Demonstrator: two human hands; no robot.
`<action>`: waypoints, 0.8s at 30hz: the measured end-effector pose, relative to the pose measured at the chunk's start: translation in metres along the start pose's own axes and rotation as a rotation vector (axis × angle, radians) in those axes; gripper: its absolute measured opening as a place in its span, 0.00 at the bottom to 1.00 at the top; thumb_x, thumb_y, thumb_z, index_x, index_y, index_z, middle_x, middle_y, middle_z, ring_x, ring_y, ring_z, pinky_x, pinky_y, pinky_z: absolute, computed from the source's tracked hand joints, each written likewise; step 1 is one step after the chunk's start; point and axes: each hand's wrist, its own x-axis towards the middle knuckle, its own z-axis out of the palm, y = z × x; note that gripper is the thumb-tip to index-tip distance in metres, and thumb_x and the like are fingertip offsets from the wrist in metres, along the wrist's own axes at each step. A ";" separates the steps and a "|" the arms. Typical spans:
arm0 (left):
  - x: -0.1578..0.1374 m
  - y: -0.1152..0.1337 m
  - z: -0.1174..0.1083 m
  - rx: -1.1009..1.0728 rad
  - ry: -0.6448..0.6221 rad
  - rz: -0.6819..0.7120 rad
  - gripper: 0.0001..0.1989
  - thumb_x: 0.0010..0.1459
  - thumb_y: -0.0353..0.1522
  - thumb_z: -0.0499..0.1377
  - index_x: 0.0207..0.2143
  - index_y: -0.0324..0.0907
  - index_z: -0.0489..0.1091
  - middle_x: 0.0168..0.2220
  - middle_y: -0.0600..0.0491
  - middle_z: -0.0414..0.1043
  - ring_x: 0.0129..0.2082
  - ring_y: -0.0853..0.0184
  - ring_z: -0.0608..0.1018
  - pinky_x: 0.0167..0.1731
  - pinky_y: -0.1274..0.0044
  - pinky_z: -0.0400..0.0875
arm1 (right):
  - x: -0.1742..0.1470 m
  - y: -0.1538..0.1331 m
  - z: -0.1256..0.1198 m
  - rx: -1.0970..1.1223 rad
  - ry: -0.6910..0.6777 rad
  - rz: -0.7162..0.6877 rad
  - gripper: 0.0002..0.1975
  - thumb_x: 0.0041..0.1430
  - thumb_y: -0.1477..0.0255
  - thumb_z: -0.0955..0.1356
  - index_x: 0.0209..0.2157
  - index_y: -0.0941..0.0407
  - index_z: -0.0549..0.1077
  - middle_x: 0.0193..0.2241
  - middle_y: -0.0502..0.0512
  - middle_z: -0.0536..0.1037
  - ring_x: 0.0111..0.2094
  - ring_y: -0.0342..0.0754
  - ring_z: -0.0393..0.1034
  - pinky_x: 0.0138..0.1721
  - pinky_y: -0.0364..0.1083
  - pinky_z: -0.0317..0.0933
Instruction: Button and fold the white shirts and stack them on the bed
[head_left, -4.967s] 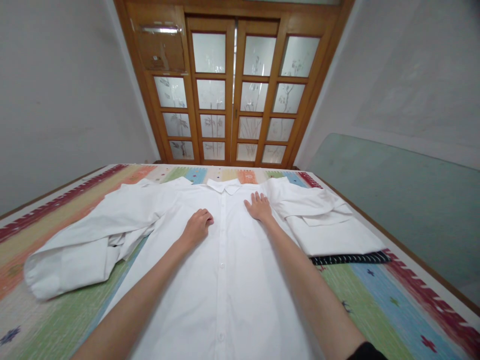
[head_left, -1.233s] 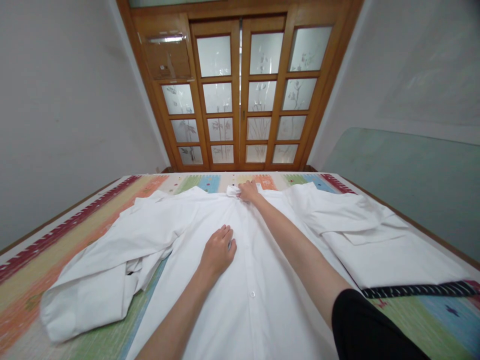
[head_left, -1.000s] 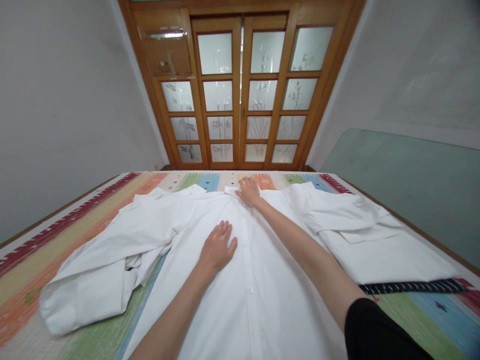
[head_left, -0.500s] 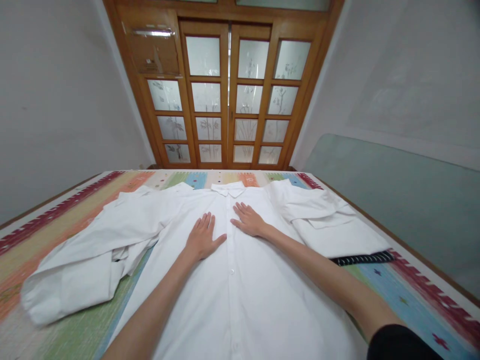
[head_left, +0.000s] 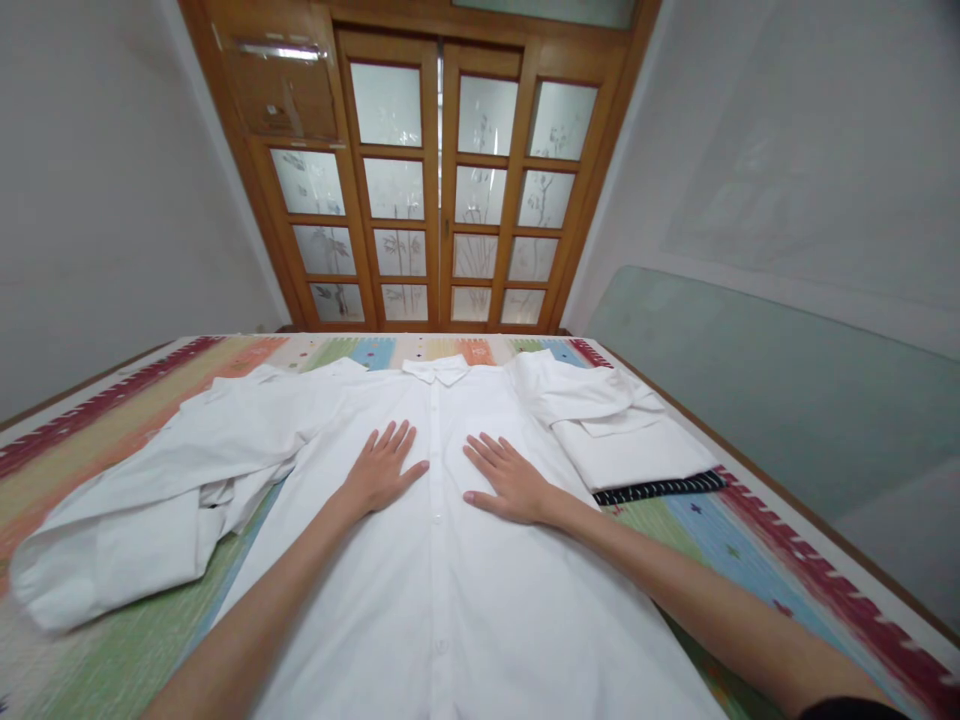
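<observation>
A white button-up shirt (head_left: 390, 600) lies front side up, its collar (head_left: 435, 370) at the far end and its button strip running down the middle. My left hand (head_left: 381, 468) rests flat on the chest left of the buttons, fingers spread. On the other side of the strip, my right hand (head_left: 506, 480) lies flat with its fingers apart. The left sleeve (head_left: 142, 510) stretches out to the side with folds in it. At the right, the other sleeve (head_left: 600, 395) lies bunched over a folded white cloth with a black striped edge (head_left: 660, 490).
Beneath the shirt is a multicoloured striped cover (head_left: 112, 665) on a bed-like surface. A pale green panel (head_left: 750, 370) stands along the right side. Wooden doors with glass panes (head_left: 442, 200) close off the far end, between white walls.
My right hand has slid down the shirt, away from the collar, and its fingers are spread wider. My left hand stays flat on the chest. The view has shifted slightly right.
</observation>
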 end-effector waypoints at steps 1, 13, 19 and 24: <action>0.000 0.001 -0.001 -0.001 -0.009 -0.007 0.36 0.63 0.53 0.41 0.65 0.42 0.55 0.67 0.45 0.51 0.67 0.53 0.53 0.63 0.57 0.48 | -0.006 -0.001 0.000 0.002 0.010 0.010 0.36 0.65 0.49 0.56 0.67 0.56 0.53 0.67 0.60 0.52 0.68 0.56 0.41 0.66 0.57 0.37; 0.000 0.016 -0.021 0.052 -0.171 -0.095 0.35 0.66 0.49 0.33 0.67 0.40 0.49 0.69 0.48 0.45 0.69 0.58 0.47 0.65 0.60 0.44 | 0.037 0.007 -0.015 -0.024 0.047 0.272 0.16 0.66 0.65 0.60 0.50 0.57 0.69 0.52 0.62 0.70 0.51 0.53 0.62 0.51 0.52 0.54; -0.001 0.017 -0.024 0.029 -0.176 -0.096 0.36 0.65 0.50 0.35 0.67 0.39 0.48 0.69 0.48 0.44 0.69 0.58 0.47 0.65 0.60 0.43 | 0.076 0.023 -0.009 -0.110 0.134 0.452 0.16 0.67 0.67 0.59 0.48 0.60 0.71 0.49 0.65 0.72 0.51 0.56 0.62 0.49 0.50 0.55; -0.002 0.019 -0.027 0.026 -0.189 -0.112 0.36 0.65 0.50 0.36 0.67 0.39 0.49 0.69 0.48 0.44 0.69 0.58 0.47 0.65 0.61 0.42 | 0.092 0.031 -0.007 -0.147 0.115 0.515 0.20 0.69 0.68 0.55 0.42 0.62 0.74 0.45 0.67 0.76 0.49 0.55 0.66 0.48 0.49 0.55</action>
